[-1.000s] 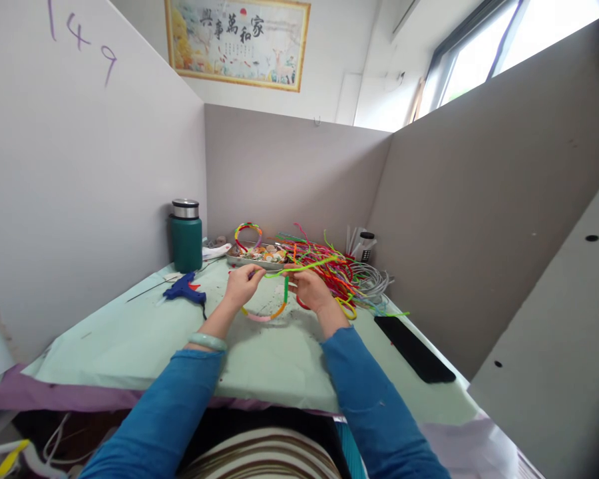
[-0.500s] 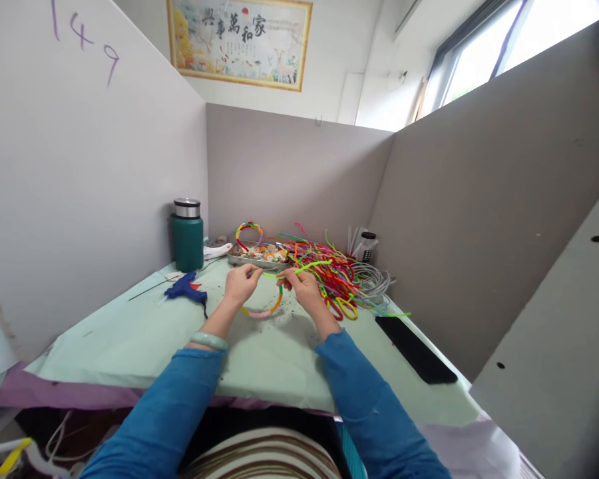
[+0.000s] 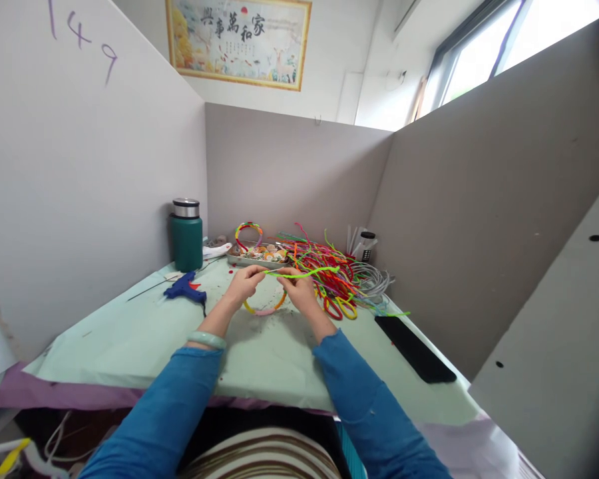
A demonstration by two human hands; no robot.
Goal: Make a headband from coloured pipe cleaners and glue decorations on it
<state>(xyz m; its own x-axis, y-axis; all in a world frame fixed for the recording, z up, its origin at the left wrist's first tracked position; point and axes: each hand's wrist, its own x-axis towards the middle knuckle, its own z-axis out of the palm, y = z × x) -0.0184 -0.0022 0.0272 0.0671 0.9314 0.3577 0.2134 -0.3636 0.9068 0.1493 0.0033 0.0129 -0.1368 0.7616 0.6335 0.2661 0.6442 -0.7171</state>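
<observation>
My left hand point(image 3: 243, 284) and my right hand point(image 3: 296, 290) are raised close together over the middle of the green table cover point(image 3: 130, 339). Both pinch a small hoop wrapped in yellow, pink and orange pipe cleaner point(image 3: 265, 310), which hangs between them. A loose lime-green pipe cleaner point(image 3: 304, 272) runs from the top of the hoop out to the right past my right fingers. Both hands have their fingers closed on the hoop.
A pile of coloured pipe cleaners point(image 3: 332, 273) lies behind my right hand, with a metal tray of small pieces point(image 3: 259, 254) and a finished hoop point(image 3: 248, 229). A blue glue gun point(image 3: 184, 288) and a green flask point(image 3: 186, 235) stand left. A black phone point(image 3: 413, 347) lies right.
My hands have drawn closer together and slightly further from me. The hoop has turned in my fingers, and the green section that hung down no longer shows.
</observation>
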